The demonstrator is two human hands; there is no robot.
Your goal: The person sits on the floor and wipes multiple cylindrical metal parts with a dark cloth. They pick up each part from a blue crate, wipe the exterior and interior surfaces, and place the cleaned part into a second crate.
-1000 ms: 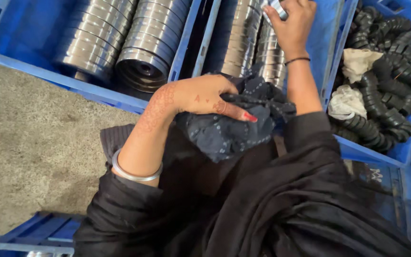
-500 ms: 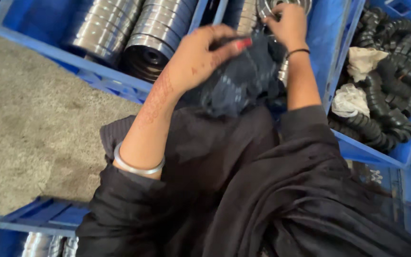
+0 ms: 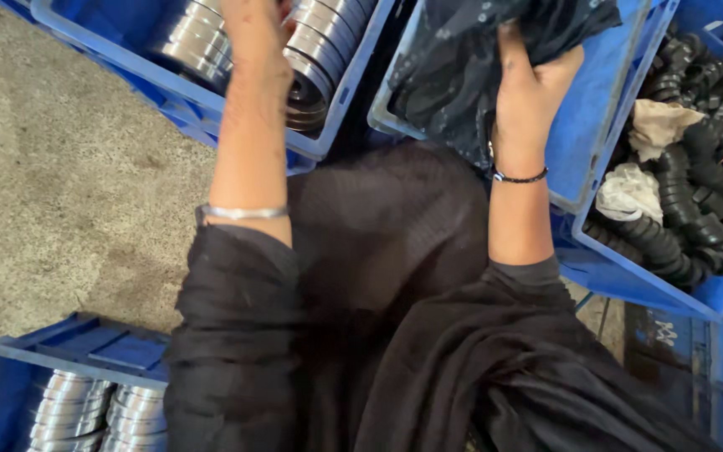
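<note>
Over the middle blue crate's [image 3: 583, 125] near rim, our right hand [image 3: 533, 79] clenches the dark cloth [image 3: 462, 50]; our left hand [image 3: 253, 33], grip unclear, reaches the steel rings [image 3: 328, 50], probably for wiping next.

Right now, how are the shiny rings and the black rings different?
The shiny rings are silver metal, stacked in neat rows in the left crate; the black rings are dull, ribbed and heaped loosely in the right crate. Pale rags lie among the black rings, none among the shiny rings. Both sit in blue crates.
</note>
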